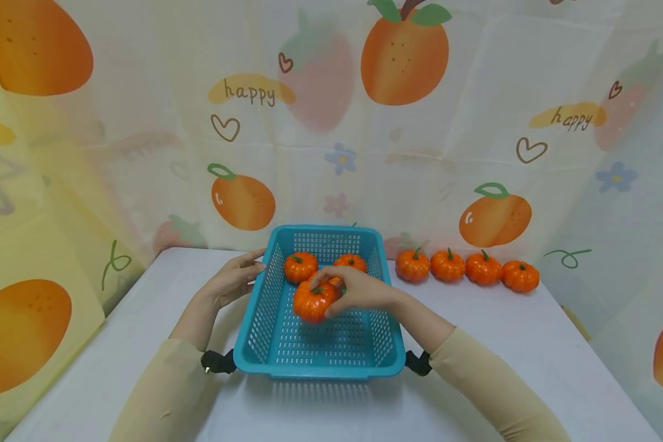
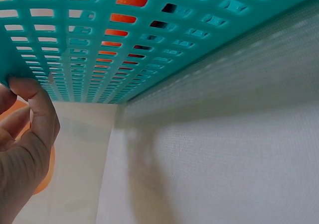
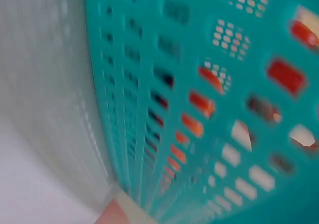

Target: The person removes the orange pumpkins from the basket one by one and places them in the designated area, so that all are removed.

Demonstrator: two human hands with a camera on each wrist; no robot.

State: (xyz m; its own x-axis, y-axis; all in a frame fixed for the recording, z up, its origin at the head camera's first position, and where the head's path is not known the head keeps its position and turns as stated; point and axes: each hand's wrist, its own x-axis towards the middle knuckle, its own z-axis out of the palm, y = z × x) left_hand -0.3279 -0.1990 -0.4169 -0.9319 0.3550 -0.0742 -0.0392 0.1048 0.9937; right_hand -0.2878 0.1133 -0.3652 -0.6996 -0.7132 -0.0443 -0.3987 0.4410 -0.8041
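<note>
A blue-green plastic basket (image 1: pixel 318 371) with perforated walls stands on the table, with two small orange pumpkins, one at the back left (image 1: pixel 301 267) and one at the back right (image 1: pixel 351 262). Inside the basket's outline, my right hand (image 1: pixel 359 290) grips a third glossy pumpkin (image 1: pixel 312 302) from above, fingers and thumb around its top. At the left side, my left hand (image 1: pixel 235 277) holds the basket's rim, its bent fingers at the edge in the left wrist view. Through the wall holes in the right wrist view, orange patches of pumpkin (image 3: pixel 201 103) show; the right hand is mostly hidden there.
Several more pumpkins (image 1: pixel 447 264) stand in a row at the back right of the white table (image 1: pixel 475 344). A fruit-print cloth (image 1: pixel 331 166) hangs behind and at the sides. Black straps (image 1: pixel 218 361) show at both wrists, beside the basket.
</note>
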